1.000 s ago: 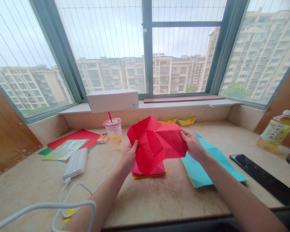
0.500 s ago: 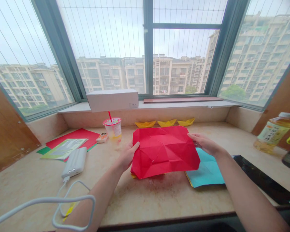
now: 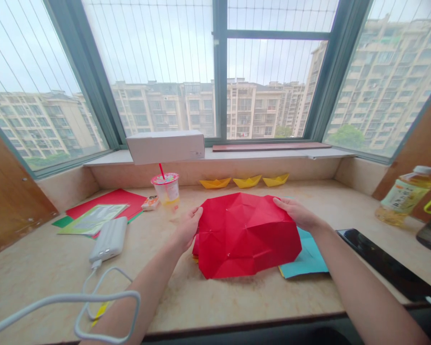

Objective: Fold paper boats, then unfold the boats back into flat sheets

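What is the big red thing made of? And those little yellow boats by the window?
The red sheet looks like thin, matte paper: sharp creases cross it and it bulges softly. The yellow boats look like folded paper too, with crisp pointed ends, though too small to be sure.

red sheet [image 3: 246, 235]: paper — looked matt, heavily creased
counter [image 3: 237, 302]: looked like polished stone, mottled beige, smooth
power bank [image 3: 108, 238]: white plastic, ribbed, had a soft sheen
cup [image 3: 167, 191]: clear plastic, glossy
phone [image 3: 384, 262]: black glass face — shone glossy
boats [image 3: 247, 181]: yellow paper, looked matt
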`<state>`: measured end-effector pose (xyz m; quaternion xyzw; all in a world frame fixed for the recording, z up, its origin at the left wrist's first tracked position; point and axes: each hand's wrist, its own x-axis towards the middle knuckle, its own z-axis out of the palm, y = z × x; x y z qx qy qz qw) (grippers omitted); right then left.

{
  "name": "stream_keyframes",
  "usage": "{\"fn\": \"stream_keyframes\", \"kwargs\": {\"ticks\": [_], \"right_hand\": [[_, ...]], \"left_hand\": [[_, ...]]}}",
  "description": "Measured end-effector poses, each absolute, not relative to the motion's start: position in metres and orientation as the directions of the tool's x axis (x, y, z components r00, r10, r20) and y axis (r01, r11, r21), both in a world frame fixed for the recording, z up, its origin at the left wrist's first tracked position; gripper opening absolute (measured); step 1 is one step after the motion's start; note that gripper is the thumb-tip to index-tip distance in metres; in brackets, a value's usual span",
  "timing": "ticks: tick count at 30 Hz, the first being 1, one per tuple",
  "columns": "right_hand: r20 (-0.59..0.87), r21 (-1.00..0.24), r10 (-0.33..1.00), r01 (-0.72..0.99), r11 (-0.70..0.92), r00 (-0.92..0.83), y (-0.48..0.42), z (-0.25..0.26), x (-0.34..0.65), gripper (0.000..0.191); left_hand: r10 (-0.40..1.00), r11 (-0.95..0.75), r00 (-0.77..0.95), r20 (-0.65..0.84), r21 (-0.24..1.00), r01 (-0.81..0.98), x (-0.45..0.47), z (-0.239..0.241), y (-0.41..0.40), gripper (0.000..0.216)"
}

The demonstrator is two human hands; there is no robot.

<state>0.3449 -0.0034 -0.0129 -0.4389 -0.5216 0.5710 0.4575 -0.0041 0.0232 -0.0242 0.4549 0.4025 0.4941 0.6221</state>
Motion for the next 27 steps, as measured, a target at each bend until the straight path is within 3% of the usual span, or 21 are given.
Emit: {"fn": "stream_keyframes", "kwargs": {"ticks": [5, 11, 18, 23, 27], "right_hand": [[0.050, -0.994, 0.998, -0.104, 0.045, -0.047, 0.001, -0.014, 0.344, 0.029], [0.064, -0.993, 0.998, -0.098, 0.061, -0.026, 0.006, -0.019, 0.343, 0.024], [0.114, -0.991, 0.993, -0.072, 0.114, 0.011, 0.008, -0.019, 0.346, 0.025], [0.222, -0.974, 0.970, 0.066, 0.216, 0.103, 0.009, -0.020, 0.346, 0.037], [0.246, -0.968, 0.952, 0.096, 0.232, 0.181, 0.009, -0.019, 0.343, 0.041]], "left_hand": [[0.984, -0.047, 0.149, 0.094, 0.954, -0.295, -0.004, -0.025, 0.026, 0.030], [0.986, -0.132, 0.062, 0.154, 0.954, -0.267, -0.003, -0.019, 0.025, 0.045], [0.973, -0.163, 0.119, 0.197, 0.954, -0.252, -0.001, -0.021, 0.021, 0.051], [0.971, -0.198, 0.086, 0.223, 0.952, -0.235, -0.002, -0.021, 0.023, 0.051], [0.983, -0.138, 0.084, 0.162, 0.961, -0.240, -0.002, -0.020, 0.022, 0.051]]}}
